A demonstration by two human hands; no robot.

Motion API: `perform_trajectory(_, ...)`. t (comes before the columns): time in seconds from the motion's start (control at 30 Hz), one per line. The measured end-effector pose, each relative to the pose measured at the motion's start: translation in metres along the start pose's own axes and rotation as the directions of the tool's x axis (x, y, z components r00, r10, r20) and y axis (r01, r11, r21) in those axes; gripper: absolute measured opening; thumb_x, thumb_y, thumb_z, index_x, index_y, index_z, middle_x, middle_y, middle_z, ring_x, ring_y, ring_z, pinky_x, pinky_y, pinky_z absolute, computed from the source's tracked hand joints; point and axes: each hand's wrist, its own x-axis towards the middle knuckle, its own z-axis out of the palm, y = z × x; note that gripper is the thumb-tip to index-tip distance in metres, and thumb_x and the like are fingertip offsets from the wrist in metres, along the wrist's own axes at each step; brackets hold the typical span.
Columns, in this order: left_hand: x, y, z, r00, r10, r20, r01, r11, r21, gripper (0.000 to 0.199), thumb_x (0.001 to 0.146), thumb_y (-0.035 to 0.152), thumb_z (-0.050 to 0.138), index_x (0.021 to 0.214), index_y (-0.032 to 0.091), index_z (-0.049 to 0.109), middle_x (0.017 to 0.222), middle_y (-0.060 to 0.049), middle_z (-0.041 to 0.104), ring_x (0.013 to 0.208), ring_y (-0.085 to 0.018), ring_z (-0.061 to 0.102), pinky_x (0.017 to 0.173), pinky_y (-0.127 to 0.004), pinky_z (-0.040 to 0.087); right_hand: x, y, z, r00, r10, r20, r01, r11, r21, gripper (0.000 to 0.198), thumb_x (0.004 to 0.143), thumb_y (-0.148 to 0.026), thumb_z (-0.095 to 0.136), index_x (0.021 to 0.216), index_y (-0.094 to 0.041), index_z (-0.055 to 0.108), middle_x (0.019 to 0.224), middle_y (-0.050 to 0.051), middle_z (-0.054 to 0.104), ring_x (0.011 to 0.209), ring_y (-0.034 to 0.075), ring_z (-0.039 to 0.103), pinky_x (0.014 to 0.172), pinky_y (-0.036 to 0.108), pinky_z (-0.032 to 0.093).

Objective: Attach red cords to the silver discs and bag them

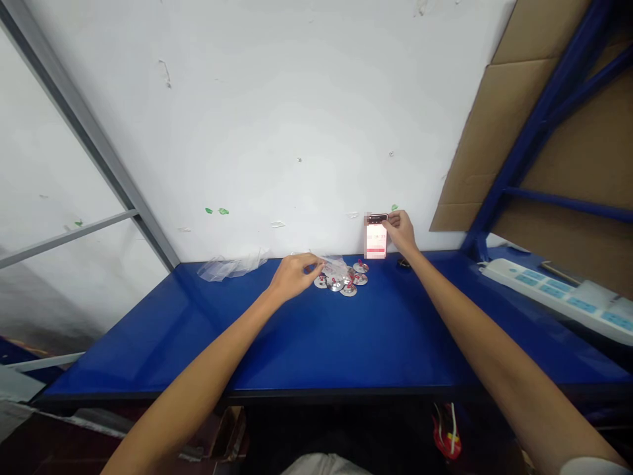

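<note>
My left hand (294, 276) is closed in a pinch, its fingertips on a clear plastic bag (337, 265) at the back of the table. Under and around that bag lies a cluster of shiny silver discs with red cord loops, which look like small finger cymbals (348, 289). Farther right, a phone (376, 241) with a lit pink and white screen stands upright near the wall. My right hand (401, 232) grips the phone's upper right corner between thumb and fingers. Part of the phone's left edge is blurred.
More clear plastic bags (232, 265) lie at the back left of the blue table (341, 349). A small black object (404, 262) sits below my right wrist. Along the right side runs a white power strip (554, 290). Blue metal framing (524, 152) and cardboard (494, 132) rise behind it.
</note>
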Motion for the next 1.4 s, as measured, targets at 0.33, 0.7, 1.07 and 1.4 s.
perform_trajectory(0.33,-0.002,0.001,0.007,1.0,0.024,0.018,-0.023,0.999,-0.039,0.022,0.101,0.03,0.065,0.098,0.028,0.086,0.105,-0.005,0.084,0.089,-0.023,0.075,0.085,-0.036,0.054,-0.002,0.009,-0.001,0.999,-0.047,-0.002,0.047,0.999,-0.014,0.033,0.083,-0.043,0.076,0.106,-0.025,0.059,0.092,0.001,0.06,0.082,0.02,0.057,0.081,0.036,0.051)
perform_trajectory(0.7,-0.001,0.0,0.006,1.0,0.029,0.003,-0.029,1.0,0.002,0.022,0.102,0.031,0.064,0.1,0.026,0.085,0.1,-0.004,0.083,0.081,-0.019,0.071,0.079,-0.033,0.053,-0.003,0.007,-0.007,0.998,-0.053,0.044,0.05,0.997,0.062,0.024,0.085,-0.037,0.069,0.104,-0.025,0.061,0.098,0.003,0.06,0.09,0.022,0.059,0.086,0.037,0.051)
perform_trajectory(1.07,-0.002,0.002,0.004,0.998,0.066,0.019,-0.067,0.995,0.072,0.021,0.103,0.025,0.063,0.103,0.022,0.084,0.105,-0.003,0.084,0.086,-0.017,0.075,0.08,-0.031,0.055,-0.005,0.011,-0.007,0.994,-0.075,0.079,0.071,0.996,0.052,0.035,0.08,-0.04,0.073,0.109,-0.026,0.058,0.098,0.002,0.059,0.087,0.021,0.057,0.083,0.036,0.051)
perform_trajectory(1.4,-0.002,-0.002,0.007,0.996,-0.028,-0.089,0.031,0.999,0.032,0.022,0.103,0.03,0.065,0.104,0.022,0.086,0.102,-0.006,0.084,0.083,-0.02,0.075,0.079,-0.032,0.056,-0.028,-0.092,-0.016,0.918,-0.324,0.229,0.336,0.942,-0.013,0.021,0.093,-0.041,0.07,0.095,-0.025,0.057,0.087,0.002,0.057,0.082,0.023,0.058,0.085,0.041,0.053)
